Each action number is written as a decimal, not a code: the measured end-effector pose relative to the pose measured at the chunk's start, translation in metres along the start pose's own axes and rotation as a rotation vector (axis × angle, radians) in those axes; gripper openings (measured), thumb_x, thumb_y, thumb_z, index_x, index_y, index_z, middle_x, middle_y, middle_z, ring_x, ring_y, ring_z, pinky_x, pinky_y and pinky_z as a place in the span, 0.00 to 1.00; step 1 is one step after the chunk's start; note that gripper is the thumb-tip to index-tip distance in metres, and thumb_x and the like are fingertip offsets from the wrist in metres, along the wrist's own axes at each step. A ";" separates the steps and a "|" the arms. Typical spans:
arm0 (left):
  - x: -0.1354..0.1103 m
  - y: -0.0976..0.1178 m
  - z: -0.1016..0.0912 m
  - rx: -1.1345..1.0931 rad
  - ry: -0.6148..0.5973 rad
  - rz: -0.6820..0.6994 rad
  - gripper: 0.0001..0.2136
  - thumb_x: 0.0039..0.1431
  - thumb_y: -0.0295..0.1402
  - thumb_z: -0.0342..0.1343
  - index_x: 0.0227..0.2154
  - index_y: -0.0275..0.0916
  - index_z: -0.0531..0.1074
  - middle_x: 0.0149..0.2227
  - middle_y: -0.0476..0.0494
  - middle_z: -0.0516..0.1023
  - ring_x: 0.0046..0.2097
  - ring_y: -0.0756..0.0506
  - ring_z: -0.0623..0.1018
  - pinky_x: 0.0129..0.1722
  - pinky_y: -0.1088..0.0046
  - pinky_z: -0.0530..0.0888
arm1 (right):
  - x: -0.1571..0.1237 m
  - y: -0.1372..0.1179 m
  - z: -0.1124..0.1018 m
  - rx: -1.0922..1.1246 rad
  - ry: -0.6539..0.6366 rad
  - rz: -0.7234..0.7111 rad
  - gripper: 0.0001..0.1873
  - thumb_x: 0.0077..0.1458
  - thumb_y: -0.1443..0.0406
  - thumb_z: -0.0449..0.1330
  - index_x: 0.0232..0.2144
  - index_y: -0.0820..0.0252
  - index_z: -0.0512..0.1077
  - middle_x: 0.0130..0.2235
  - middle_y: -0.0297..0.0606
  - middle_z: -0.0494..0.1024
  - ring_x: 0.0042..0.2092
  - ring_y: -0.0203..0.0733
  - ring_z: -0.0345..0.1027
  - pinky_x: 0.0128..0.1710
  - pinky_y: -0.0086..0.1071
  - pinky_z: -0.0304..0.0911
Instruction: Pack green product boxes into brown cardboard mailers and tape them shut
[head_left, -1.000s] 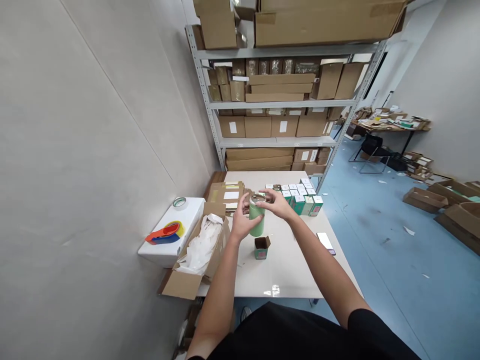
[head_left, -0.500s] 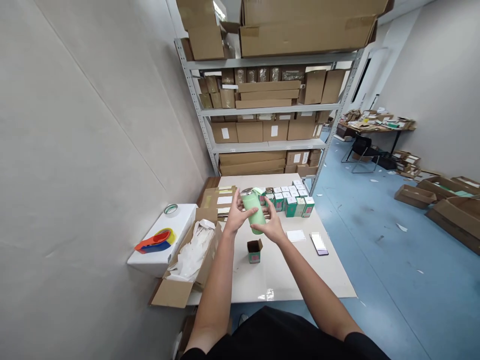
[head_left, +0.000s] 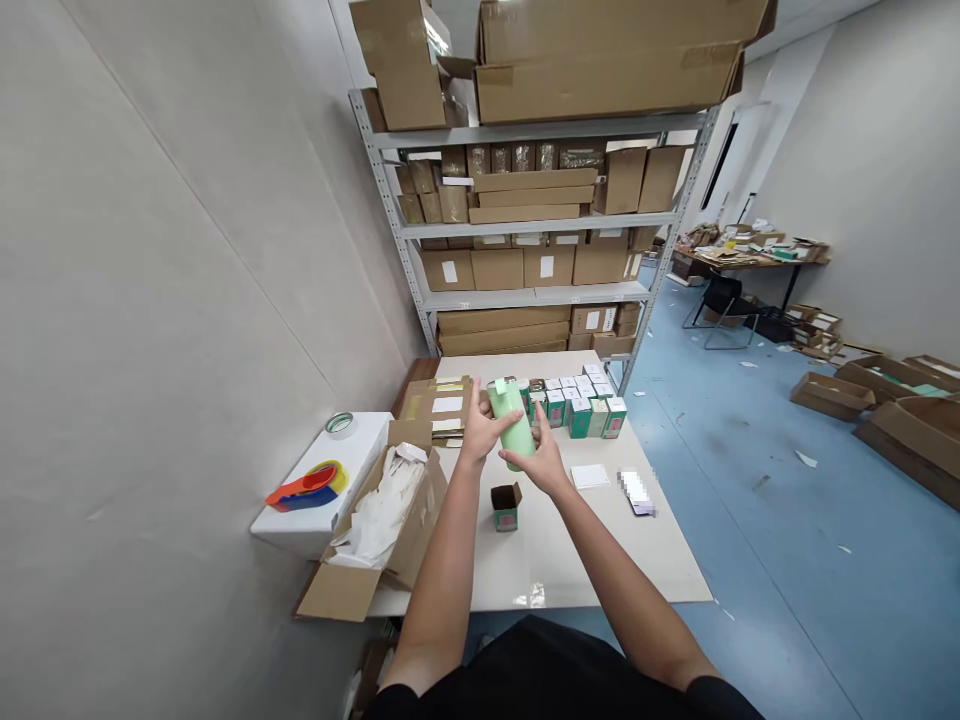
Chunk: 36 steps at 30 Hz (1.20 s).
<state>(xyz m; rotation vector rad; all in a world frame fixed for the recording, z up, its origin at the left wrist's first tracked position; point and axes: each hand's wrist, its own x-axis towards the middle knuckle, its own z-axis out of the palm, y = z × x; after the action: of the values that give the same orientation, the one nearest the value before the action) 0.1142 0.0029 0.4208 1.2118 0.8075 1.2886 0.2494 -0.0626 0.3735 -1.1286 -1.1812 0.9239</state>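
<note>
A light green tumbler (head_left: 514,425) is held tilted above the table, between both hands. My left hand (head_left: 480,428) grips its left side, thumb across the front. On the lower right side, my right hand (head_left: 546,462) closes round it with the thumb near the base. Below the tumbler a small green carton (head_left: 506,515) stands on the table with its top flap up; its inside looks dark. Behind my right hand are several green and white cartons (head_left: 581,415) in rows.
The white table (head_left: 555,560) carries a white paper (head_left: 590,476) and a phone (head_left: 637,493) on the right. At left, an open cardboard box (head_left: 420,510) holds white wrapping, beside a tape dispenser (head_left: 311,487) on a white box. Metal shelving (head_left: 536,297) with cartons stands behind.
The tumbler has been turned about its length in my hands, so the pale tab at its top now faces me. Both hands keep hold of it.
</note>
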 end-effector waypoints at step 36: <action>0.018 -0.005 -0.016 0.017 -0.029 -0.003 0.65 0.44 0.39 0.77 0.75 0.50 0.34 0.49 0.43 0.81 0.49 0.43 0.81 0.53 0.62 0.77 | 0.017 0.011 0.000 -0.019 -0.127 -0.030 0.69 0.42 0.58 0.75 0.76 0.49 0.37 0.50 0.40 0.76 0.46 0.48 0.74 0.50 0.45 0.71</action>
<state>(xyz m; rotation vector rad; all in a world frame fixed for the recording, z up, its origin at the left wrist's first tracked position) 0.1034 0.0239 0.4156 1.2393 0.8003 1.2618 0.2529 -0.0435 0.3663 -1.0769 -1.3089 0.9750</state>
